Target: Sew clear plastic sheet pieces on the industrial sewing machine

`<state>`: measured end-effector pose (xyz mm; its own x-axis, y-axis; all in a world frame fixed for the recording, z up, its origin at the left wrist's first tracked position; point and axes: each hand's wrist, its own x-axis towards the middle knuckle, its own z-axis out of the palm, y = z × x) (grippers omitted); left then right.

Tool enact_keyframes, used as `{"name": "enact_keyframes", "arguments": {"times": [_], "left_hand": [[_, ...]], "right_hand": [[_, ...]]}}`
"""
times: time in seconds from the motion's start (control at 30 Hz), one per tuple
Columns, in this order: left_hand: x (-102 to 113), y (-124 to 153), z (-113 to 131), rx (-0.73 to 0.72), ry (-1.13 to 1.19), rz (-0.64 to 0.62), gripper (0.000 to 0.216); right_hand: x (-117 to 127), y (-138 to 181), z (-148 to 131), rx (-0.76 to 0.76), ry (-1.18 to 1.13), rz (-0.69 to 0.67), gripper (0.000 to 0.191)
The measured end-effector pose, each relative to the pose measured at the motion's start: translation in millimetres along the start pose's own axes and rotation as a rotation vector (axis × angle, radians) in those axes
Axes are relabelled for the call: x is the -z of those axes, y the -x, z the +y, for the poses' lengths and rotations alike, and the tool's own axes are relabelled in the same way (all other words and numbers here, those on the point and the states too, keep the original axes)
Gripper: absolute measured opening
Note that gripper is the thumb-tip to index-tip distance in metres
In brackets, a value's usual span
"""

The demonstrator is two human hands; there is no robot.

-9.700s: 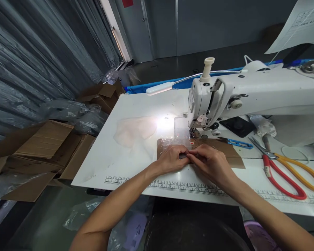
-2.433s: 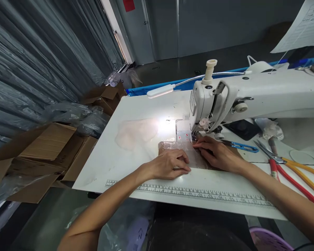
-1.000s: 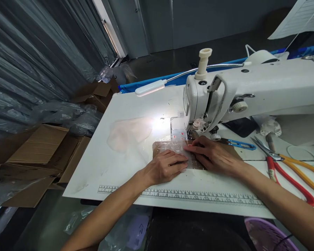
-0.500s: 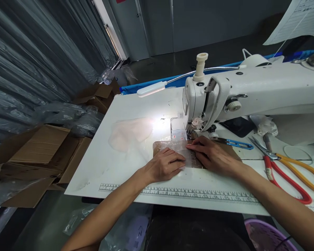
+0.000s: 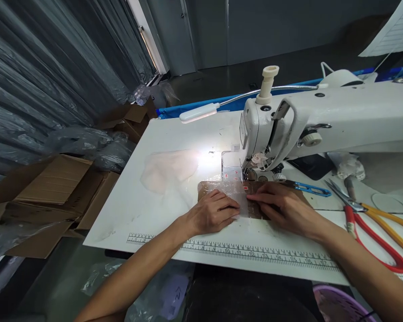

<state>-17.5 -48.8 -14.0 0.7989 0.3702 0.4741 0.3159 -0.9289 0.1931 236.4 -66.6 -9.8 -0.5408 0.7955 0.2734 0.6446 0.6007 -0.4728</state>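
L hand (image 5: 213, 212) lies palm down, fingers loosely spread and flat on the clear film (image 5: 233, 191), pressing it, not closed round anything. R hand (image 5: 284, 206) comes in from the right, fingers stretched out twd the L fingertips, tips on the film's near-right part. Thumb and index look close together at the edge, but can't tell if they pinch it or just press. Fingertips of both hands nearly meet, small gap btwn.

Film sits on top of a flat brown piece (image 5: 204, 188), which lies on the white table (image 5: 174, 134) just in front of the presser foot (image 5: 250, 173) of the sewing machine (image 5: 322, 114); far edge of the piece is near the needle plate, not under the foot. Small red mark shows on the film by the R index tip.

Gooseneck lamp (image 5: 198, 113) lights the table left of the machine head, glare beside a pale pink patch (image 5: 169, 167). Right of the hands: blue snips (image 5: 311, 190), then red-handled scissors (image 5: 372, 243) and yellow-handled scissors (image 5: 392, 221), handles overlapping. Printed ruler (image 5: 255, 255) runs along the near table edge. Cardboard boxes (image 5: 53, 188) on the floor at left, w/ plastic wrap behind. Purple basket (image 5: 339, 304) low right.
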Motion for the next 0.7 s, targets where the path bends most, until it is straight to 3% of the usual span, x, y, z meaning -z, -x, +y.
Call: {"name": "enact_keyframes", "arguments": {"times": [0.23, 0.37, 0.43, 0.57, 0.7], "left_hand": [[1, -1, 1, 0.013, 0.028, 0.017, 0.013], [7, -5, -1, 0.055, 0.074, 0.115, 0.043], [10, -10, -5, 0.112, 0.033, 0.141, 0.041], [9, -25, -16, 0.12, -0.12, -0.001, 0.024], [2, -34, -25, 0.034, -0.237, -0.141, 0.029]], "right_hand": [[-1, 0, -6, 0.077, 0.093, -0.017, 0.032], [-3, 0, -5, 0.08, 0.104, -0.008, 0.035], [-4, 0, -5, 0.081, 0.108, -0.01, 0.034], [-5, 0, -6, 0.098, 0.106, -0.016, 0.034], [-6, 0, -8, 0.089, 0.125, -0.009, 0.034]]}}
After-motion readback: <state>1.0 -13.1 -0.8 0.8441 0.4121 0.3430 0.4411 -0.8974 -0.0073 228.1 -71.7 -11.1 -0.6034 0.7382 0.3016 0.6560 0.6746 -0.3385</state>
